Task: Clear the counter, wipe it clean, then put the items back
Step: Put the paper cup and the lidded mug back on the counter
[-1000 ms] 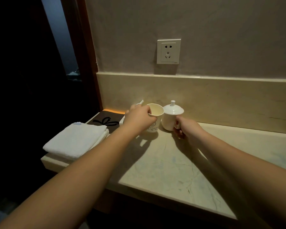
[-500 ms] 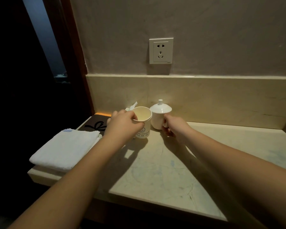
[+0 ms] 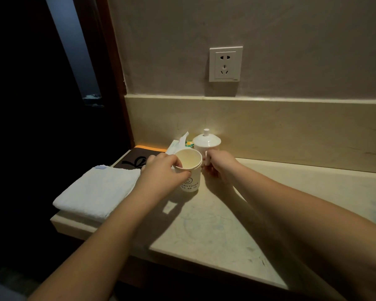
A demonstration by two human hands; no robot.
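A white paper cup with printed lettering stands on the pale marble counter. My left hand grips it at the rim from the left. Just behind it to the right is a white ceramic mug with a knobbed lid. My right hand holds the mug by its handle side, and the handle itself is hidden by my fingers. A folded white towel lies at the counter's left end.
A dark box with a ribbon print sits behind the towel. A tissue pack and a small green-yellow packet stand against the backsplash. A wall socket is above. The counter's left edge drops into darkness.
The paper cup has come toward me and slightly right in my left hand, uncovering the tissue pack behind it. My right hand stays on the lidded mug.
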